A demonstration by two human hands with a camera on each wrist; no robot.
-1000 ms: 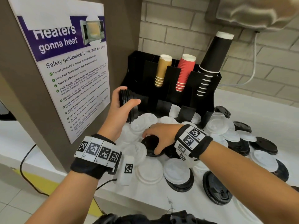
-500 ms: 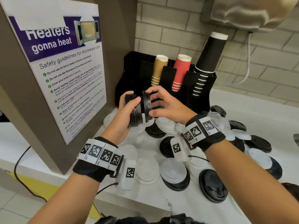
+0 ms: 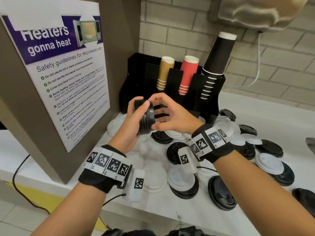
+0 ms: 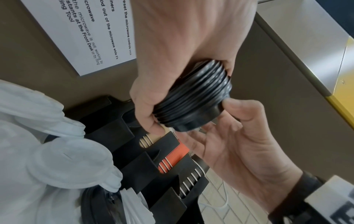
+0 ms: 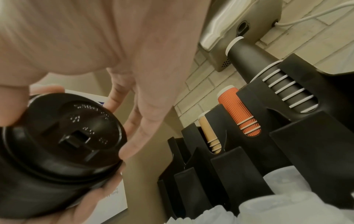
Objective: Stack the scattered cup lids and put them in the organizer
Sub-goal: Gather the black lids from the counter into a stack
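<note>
My left hand (image 3: 134, 120) grips a stack of several black cup lids (image 3: 146, 120) on its side, held in the air in front of the black organizer (image 3: 209, 92). My right hand (image 3: 163, 114) holds the end lid of that stack, thumb under the rim and fingers spread over the top. In the left wrist view the stack (image 4: 193, 97) sits between both hands. The right wrist view shows the end lid's top (image 5: 63, 136) with its sip flap. Many white lids (image 3: 180, 178) and black lids (image 3: 221, 193) lie scattered on the white counter (image 3: 170, 210) below.
The organizer's slots hold a gold cup stack (image 3: 165, 72), a red cup stack (image 3: 187, 74) and a tall black cup stack (image 3: 216, 57). A brown panel with a microwave safety poster (image 3: 68, 82) stands close on the left. Brick wall behind.
My right hand picked a black lid off the counter, raised it to the stack in my left hand, and now has it seated on the stack's end.
</note>
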